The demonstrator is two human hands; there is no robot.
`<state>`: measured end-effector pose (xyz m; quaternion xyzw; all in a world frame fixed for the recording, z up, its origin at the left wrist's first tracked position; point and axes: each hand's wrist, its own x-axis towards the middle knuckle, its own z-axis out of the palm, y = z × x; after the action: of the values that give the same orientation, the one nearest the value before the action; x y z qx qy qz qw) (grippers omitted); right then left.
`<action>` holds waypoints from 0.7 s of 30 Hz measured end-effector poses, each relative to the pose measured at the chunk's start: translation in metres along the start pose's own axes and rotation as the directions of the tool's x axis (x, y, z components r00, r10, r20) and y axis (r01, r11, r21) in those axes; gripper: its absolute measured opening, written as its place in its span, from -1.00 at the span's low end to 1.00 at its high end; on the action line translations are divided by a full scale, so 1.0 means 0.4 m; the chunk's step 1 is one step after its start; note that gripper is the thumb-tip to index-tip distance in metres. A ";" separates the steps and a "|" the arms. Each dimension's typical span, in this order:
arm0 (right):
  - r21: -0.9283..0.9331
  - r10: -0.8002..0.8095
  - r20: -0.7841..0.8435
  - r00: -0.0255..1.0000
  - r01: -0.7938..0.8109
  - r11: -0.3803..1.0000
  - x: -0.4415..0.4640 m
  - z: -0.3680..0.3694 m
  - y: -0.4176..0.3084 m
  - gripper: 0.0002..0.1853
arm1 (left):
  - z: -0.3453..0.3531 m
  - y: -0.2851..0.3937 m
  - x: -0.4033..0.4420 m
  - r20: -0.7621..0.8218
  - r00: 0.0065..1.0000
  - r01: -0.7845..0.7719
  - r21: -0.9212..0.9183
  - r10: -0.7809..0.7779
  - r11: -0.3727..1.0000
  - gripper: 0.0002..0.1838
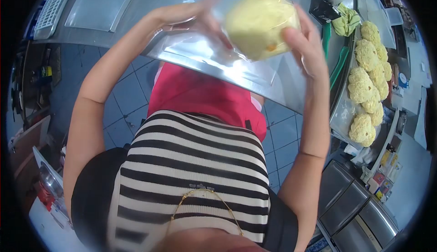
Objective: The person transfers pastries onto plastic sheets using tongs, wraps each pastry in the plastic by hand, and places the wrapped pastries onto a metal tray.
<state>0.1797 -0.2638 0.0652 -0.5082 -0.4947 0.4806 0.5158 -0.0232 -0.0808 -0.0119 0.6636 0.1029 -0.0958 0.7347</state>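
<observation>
My right hand (pixel 307 44) grips a rounded bundle of pale yellow noodles (pixel 259 24) from its right side, thumb in front. Clear, shiny plastic seems to wrap the bundle, and a small orange spot shows low on it. Left of the bundle is my left hand (pixel 207 19), blurred, with its fingers apart. Clear plastic glints close to that hand; whether the fingers touch it I cannot tell. Both hands are above a shiny metal worktop (pixel 170 44).
Several similar noodle bundles (pixel 371 79) lie on a tray at the right. Nearby are a green cloth (pixel 346 20), green-handled tongs (pixel 339 67) and a black box (pixel 324 1). A white plastic rack (pixel 54 8) stands at the far left. The worktop's front edge runs before my red apron (pixel 200 92).
</observation>
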 end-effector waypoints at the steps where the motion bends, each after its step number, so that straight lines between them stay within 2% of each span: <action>1: -0.280 -0.074 0.030 0.997 0.080 0.957 0.006 0.014 -0.053 -0.39 | -0.007 -0.007 0.008 -0.153 0.981 0.114 -0.029 -0.117 0.993 -0.21; 2: -0.534 -0.133 0.082 0.988 0.156 0.831 0.003 0.037 -0.090 -0.43 | 0.015 0.028 0.015 -0.151 0.982 0.110 -0.029 -0.113 0.993 -0.21; 3: -0.536 -0.133 0.083 0.988 0.157 0.829 0.001 0.057 -0.098 -0.43 | 0.043 0.069 0.028 -0.197 0.976 0.058 -0.160 -0.089 0.985 -0.25; 5: -0.772 -0.256 0.325 0.910 0.412 0.484 0.007 0.089 -0.104 -0.38 | 0.089 0.145 0.044 -0.297 0.953 -0.067 -0.401 -0.060 0.914 -0.33; 6: -0.773 -0.255 0.327 0.910 0.413 0.481 0.010 0.097 -0.095 -0.38 | 0.076 0.132 0.055 -0.298 0.953 -0.070 -0.401 -0.057 0.913 -0.33; 9: -0.901 -0.287 0.380 0.879 0.422 0.098 0.002 0.107 -0.017 -0.40 | 0.020 0.062 0.105 -0.302 0.952 -0.119 -0.238 0.043 0.964 -0.44; 10: -0.901 -0.284 0.381 0.880 0.422 0.098 0.002 0.104 0.005 -0.40 | 0.015 0.052 0.105 -0.302 0.952 -0.120 -0.241 0.043 0.963 -0.44; 13: -0.887 -0.393 0.438 0.808 0.461 -0.040 0.002 0.091 0.071 -0.40 | 0.019 0.052 0.101 -0.313 0.943 -0.155 -0.106 0.115 0.982 -0.53; 14: -0.887 -0.393 0.437 0.809 0.460 -0.040 -0.001 0.088 0.087 -0.40 | 0.019 0.052 0.104 -0.312 0.943 -0.155 -0.106 0.115 0.982 -0.53; 17: -0.902 -0.414 0.399 0.818 0.432 -0.016 -0.010 0.087 0.128 -0.39 | 0.019 0.049 0.110 -0.197 0.956 -0.261 -0.230 0.218 0.938 -0.55; 21: -0.918 -0.396 0.357 0.846 0.396 0.018 -0.024 0.085 0.167 -0.37 | -0.016 0.029 0.124 -0.100 0.982 -0.182 -0.279 0.160 0.943 -0.55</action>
<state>0.1459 -0.2702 -0.0022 -0.5570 -0.8033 -0.1186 0.1745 0.0275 -0.0735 -0.0151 0.5594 0.0855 0.0099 0.8244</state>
